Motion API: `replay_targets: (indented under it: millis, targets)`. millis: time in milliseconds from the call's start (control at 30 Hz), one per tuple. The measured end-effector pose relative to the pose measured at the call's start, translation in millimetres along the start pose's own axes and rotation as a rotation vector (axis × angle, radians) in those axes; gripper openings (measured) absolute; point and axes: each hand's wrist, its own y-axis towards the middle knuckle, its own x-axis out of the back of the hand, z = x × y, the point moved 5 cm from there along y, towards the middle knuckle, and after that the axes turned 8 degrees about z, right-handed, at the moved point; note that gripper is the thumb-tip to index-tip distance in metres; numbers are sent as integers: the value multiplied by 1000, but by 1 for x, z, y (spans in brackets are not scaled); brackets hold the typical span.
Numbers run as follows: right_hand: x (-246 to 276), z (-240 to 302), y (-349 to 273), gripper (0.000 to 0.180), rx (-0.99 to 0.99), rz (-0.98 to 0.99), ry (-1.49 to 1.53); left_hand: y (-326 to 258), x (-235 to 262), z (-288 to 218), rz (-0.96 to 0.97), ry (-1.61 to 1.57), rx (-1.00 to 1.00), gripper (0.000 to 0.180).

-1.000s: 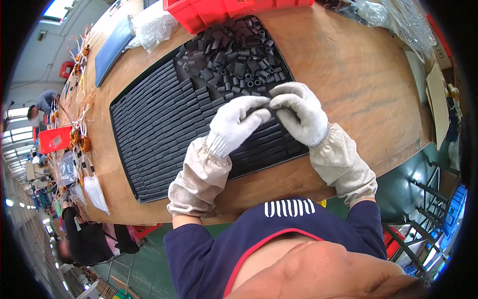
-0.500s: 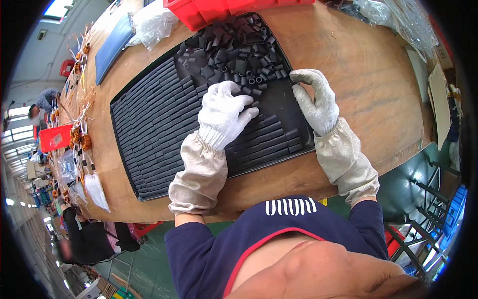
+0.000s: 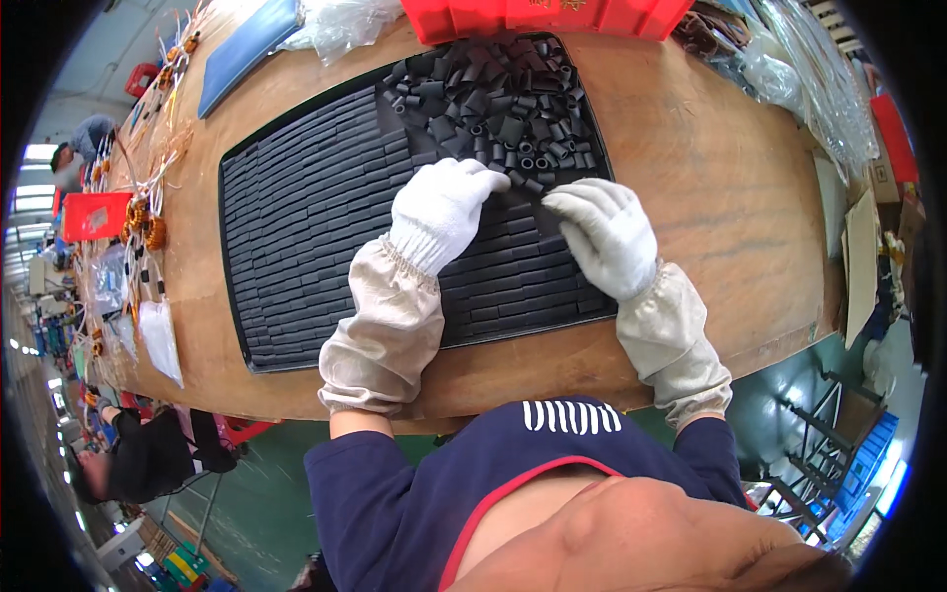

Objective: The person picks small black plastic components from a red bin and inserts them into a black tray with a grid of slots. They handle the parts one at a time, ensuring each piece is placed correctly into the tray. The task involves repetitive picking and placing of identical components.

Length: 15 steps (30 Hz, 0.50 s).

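A black tray (image 3: pixel 599 123) lies on the table, with short black tubes (image 3: pixel 306 217) in tight rows across its left and front. Toward its far right, loose black tubes (image 3: pixel 493 94) are heaped. My left hand (image 3: pixel 434 212), in a white knitted glove, is over the rows with its fingers closed together at the near edge of the heap. Across from it, my right hand (image 3: pixel 612 237), also gloved, curls over the tray's right part, thumb and fingers drawn in. Whatever either hand's fingertips hold is hidden or too small to make out.
A red plastic bin (image 3: pixel 552 15) stands behind the tray. Clear plastic bags (image 3: pixel 340 25) and a blue flat folder-like object (image 3: pixel 247 54) lie at the far left. Wired copper coils (image 3: pixel 148 227) and a red box (image 3: pixel 96 215) line the left edge; people are beyond.
My right hand has moved left from beyond the tray's right rim to over its inside, and its fingers have curled in. My left hand's fingers have drawn closer together.
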Motion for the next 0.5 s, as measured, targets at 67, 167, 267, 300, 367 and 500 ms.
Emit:
replay_targets:
  millis: [67,167,267,300,367,500]
  targets:
    - [-9,7,1,44,14,76,-23,-1,-2,-2,-4,46,-59,27]
    - [-27,15,-5,50,8,195,-46,-2,-8,-3,21,60,-37,28]
    - [-23,11,-2,51,-6,173,31,-3,-7,-5,36,57,5,28]
    - [-20,6,-3,49,-34,145,63,-3,-8,-5,43,59,21,28]
    - [-6,-6,3,43,-85,41,105,-2,-7,-3,43,54,43,27]
    - [3,-45,17,35,-206,-69,-65,-4,2,-1,-21,-21,59,27]
